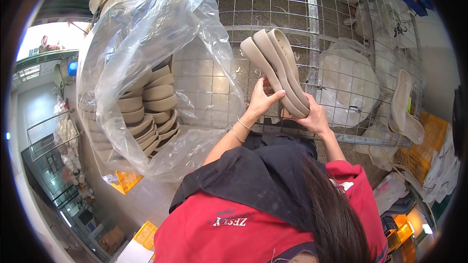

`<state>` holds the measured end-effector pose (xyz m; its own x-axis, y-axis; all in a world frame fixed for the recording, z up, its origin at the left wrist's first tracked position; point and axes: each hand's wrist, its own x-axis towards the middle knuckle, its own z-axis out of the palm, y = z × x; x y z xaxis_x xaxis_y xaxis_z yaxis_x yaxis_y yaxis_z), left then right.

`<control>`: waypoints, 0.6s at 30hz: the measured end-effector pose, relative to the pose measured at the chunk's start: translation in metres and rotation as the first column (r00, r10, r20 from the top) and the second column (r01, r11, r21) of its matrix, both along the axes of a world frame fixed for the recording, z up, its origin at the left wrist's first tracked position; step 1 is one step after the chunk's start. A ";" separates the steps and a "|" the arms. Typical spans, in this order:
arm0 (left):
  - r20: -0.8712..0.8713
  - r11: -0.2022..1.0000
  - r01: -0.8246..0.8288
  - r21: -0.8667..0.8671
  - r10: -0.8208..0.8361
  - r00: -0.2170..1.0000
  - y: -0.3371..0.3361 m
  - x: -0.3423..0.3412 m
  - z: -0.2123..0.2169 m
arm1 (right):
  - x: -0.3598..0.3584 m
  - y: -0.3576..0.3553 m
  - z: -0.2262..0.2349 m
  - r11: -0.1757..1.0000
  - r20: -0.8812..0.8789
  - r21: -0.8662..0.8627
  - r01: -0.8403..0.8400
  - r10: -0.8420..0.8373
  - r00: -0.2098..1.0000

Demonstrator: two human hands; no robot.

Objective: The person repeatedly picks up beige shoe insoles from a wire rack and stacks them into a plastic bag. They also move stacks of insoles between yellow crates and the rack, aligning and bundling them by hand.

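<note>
Three beige shoe soles (274, 63) are nested side by side above the wire mesh, their far ends tilted up to the left. My left hand (263, 98) grips the left flank of the stack near its lower half, thumb lying across the side. Around the near, rounded end, my right hand (315, 115) is closed. To the left, a see-through plastic bag (200, 34) gapes wide, with several more beige soles (158, 92) piled in columns inside it.
A wire mesh table (273, 0) spreads out ahead, with scraps on the surface beneath. Pale soles (403, 107) rest at the right, by an orange crate (431, 131). Clear plastic sheeting (347, 85) lies right of the stack. Another orange crate (145, 234) stands at lower left.
</note>
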<state>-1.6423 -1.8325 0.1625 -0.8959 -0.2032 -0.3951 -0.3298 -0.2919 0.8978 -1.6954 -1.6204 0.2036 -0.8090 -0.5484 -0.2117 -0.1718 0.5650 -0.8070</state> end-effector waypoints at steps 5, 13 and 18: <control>0.052 0.934 -0.137 -0.329 0.163 0.985 0.006 -0.021 -0.007 | -0.009 0.004 -0.002 1.000 0.118 0.012 -0.012 0.011 0.993; 0.226 0.887 0.103 -0.450 0.001 0.974 -0.003 -0.023 0.014 | -0.008 0.003 0.000 0.998 0.113 0.038 -0.042 0.038 0.993; -0.257 0.384 -0.380 -0.841 0.334 0.907 -0.018 -0.048 0.026 | -0.004 0.000 -0.012 1.000 0.107 -0.010 0.011 -0.009 0.994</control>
<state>-1.6905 -1.8508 0.1889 -0.6630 -0.7176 0.2133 -0.3520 0.5503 0.7571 -1.6992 -1.6208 0.1911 -0.7875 -0.5430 -0.2914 -0.0788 0.5576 -0.8264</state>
